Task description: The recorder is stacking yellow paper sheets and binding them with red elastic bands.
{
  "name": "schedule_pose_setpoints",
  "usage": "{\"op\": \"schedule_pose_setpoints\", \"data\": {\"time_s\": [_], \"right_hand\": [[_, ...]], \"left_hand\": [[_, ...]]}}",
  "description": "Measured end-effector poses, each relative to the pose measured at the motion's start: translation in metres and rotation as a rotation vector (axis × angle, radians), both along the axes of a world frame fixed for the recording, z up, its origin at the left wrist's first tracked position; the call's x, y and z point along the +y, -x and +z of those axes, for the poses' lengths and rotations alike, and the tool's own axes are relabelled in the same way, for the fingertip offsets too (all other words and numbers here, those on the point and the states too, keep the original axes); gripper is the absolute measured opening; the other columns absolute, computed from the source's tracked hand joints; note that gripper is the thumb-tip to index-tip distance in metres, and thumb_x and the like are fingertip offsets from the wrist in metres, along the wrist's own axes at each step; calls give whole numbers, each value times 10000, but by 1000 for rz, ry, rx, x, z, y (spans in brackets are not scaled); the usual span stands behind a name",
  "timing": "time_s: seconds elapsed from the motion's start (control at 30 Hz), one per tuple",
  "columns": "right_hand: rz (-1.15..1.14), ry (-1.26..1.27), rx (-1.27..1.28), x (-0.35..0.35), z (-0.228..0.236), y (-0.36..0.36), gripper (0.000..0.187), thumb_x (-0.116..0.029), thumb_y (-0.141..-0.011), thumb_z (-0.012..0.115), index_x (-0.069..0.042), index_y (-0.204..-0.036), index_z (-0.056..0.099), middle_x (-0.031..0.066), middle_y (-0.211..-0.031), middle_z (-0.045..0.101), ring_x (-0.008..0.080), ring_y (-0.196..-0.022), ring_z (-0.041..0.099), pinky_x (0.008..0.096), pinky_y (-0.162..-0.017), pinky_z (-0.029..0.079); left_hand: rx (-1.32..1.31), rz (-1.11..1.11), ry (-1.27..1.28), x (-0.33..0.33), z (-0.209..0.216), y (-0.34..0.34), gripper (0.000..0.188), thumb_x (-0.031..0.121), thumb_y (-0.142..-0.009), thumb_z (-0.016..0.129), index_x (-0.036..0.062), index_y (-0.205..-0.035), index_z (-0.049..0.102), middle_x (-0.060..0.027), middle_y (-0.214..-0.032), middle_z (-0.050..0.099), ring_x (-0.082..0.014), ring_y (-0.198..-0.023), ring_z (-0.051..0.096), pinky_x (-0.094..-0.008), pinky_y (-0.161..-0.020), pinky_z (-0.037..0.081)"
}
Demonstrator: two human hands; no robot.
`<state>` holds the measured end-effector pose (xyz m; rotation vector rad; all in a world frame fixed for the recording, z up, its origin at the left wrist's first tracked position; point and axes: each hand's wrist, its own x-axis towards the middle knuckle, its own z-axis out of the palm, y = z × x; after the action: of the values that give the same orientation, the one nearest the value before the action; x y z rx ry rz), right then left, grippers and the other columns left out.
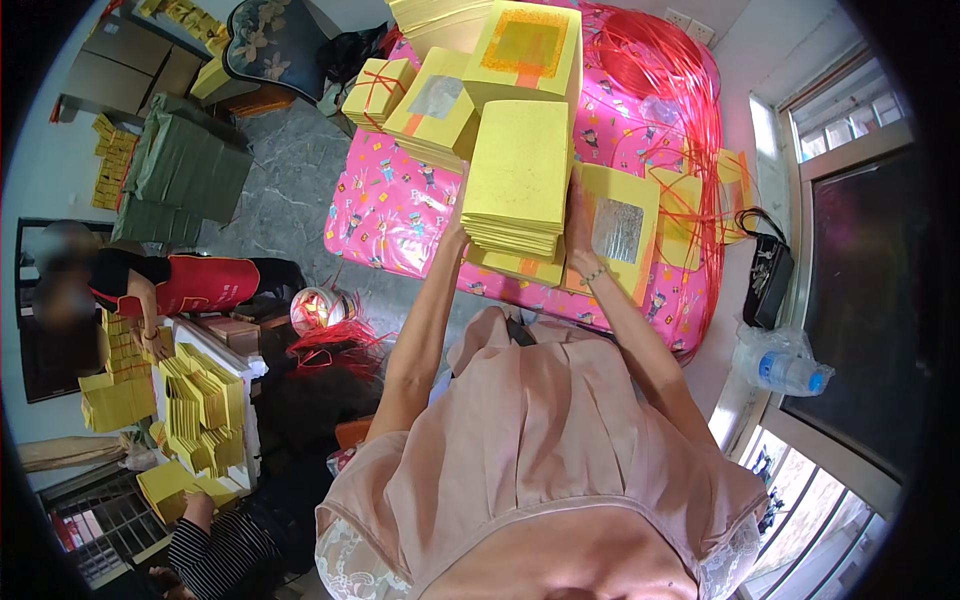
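Observation:
A thick stack of yellow paper (518,165) stands in front of me over a pink patterned cover. My left hand (456,226) presses against its left side, and my right hand (579,238) presses against its right side, so the stack is held between both. Most of my fingers are hidden along the stack's sides. Just right of my right hand lies another yellow stack (640,215) with a silver foil square. Behind are a yellow stack with a gold panel (520,45), one with a silver square (437,98) and a small bundle tied with red string (378,92).
The pink patterned cover (390,210) lies under the stacks. Loose red strands (690,120) trail down its right side. At right are a black bag (768,265) and a water bottle (790,373). At left, people sit by yellow paper piles (205,410), near a red-strand bucket (320,308).

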<state>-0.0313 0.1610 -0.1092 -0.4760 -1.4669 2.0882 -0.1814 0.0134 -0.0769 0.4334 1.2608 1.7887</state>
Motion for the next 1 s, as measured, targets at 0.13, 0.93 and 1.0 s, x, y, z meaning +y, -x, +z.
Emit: {"op": "schedule_pose_setpoints", "data": {"time_s": [0.13,0.93,1.0], "right_hand": [[-17,-2,6,-5,24,7,678,-502,-1048,252,-95,-1563,84,55,-1615,132,186,-1468,150,334,-1198,144],[441,187,-288,97,74,53,494,-309,-1051,326,28,-1389,447,121,-1374,529,210,-1262,500,373,-1112,356],[541,214,-337,115,75,61,476,-302,-1046,337,10,-1386,454,115,-1374,532,217,-1260,506,397,-1111,366]], "left_hand": [[103,90,40,-1,-7,-10,831,690,-956,309,49,-1484,343,-141,-1380,504,-211,-1210,537,-351,-977,498],[-87,159,89,-33,15,-27,942,748,-926,284,-15,-1476,339,-190,-1483,405,-272,-1343,431,-370,-1100,358],[-151,250,74,-37,29,-42,923,733,-940,266,-15,-1476,338,-180,-1487,406,-271,-1354,413,-379,-1121,309]]}}
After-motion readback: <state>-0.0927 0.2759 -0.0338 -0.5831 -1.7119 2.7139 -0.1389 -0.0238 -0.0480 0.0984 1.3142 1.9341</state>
